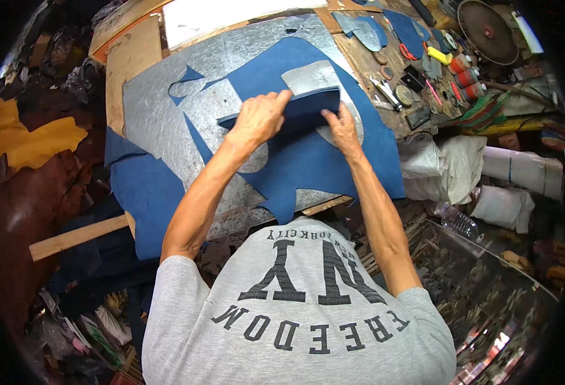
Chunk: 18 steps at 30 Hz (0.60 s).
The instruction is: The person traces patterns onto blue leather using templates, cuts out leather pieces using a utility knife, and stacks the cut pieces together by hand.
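Note:
Both my hands hold a dark blue leather piece (308,112) raised above the worktable; it looks like several layers stacked or one folded over. My left hand (256,125) is closed on its left part, thumb along the top edge. At the right end, my right hand (342,129) pinches the lower corner between thumb and fingers. Beneath lies a large blue leather sheet (378,151) with cut-out gaps, where the grey metal table surface (154,96) shows through. To the left of my hands are thin blue leather offcuts (186,83).
Another blue leather piece (144,192) hangs over the table's left edge. At the back right are red-handled scissors (408,51), a yellow cutter (439,56), thread spools (467,78) and a round metal disc (487,31). A wooden bar (80,237) juts out left; wrapped bundles (520,170) lie right.

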Tool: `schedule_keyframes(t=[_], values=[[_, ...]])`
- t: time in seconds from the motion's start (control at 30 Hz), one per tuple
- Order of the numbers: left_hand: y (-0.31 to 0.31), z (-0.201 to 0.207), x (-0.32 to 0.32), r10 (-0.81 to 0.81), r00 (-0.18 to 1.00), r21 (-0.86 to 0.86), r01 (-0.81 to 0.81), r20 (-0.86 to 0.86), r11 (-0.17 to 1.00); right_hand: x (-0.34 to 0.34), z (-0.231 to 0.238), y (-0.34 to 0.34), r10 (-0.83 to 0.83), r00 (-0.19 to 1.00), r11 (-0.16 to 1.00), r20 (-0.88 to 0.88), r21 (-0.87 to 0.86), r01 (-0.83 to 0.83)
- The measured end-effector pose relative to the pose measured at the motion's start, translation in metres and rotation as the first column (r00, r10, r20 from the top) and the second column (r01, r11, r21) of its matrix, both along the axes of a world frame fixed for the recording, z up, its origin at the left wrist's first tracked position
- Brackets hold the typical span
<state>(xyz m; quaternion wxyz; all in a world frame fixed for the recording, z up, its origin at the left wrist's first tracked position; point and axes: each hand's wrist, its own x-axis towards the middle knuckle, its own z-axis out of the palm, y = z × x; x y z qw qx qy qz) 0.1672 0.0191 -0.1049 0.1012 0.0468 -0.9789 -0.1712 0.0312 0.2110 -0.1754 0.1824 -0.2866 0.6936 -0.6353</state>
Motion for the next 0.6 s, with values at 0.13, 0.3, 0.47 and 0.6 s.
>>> schedule_keyframes(t=[0.13,0.3,0.47,0.6], values=[[-0.058,-0.033,0.062,0.243,0.967,0.373,-0.255,0.078,0.892,-0.012,-0.005,0.019,-0.059,0.993,0.996,0.102,-0.056,0.065],[-0.038,-0.099,0.069,0.512,0.854,0.855,-0.199,-0.087,0.479,-0.008,-0.007,0.009,-0.032,0.999,0.999,0.04,-0.004,0.032],[-0.019,-0.074,0.066,0.617,0.778,0.884,-0.202,-0.117,0.422,0.001,0.018,0.017,-0.059,0.998,0.998,-0.028,-0.001,0.059],[-0.009,-0.076,0.074,0.58,0.809,0.875,-0.349,0.1,0.336,0.003,0.003,0.024,-0.062,0.986,0.994,-0.157,0.083,0.076]])
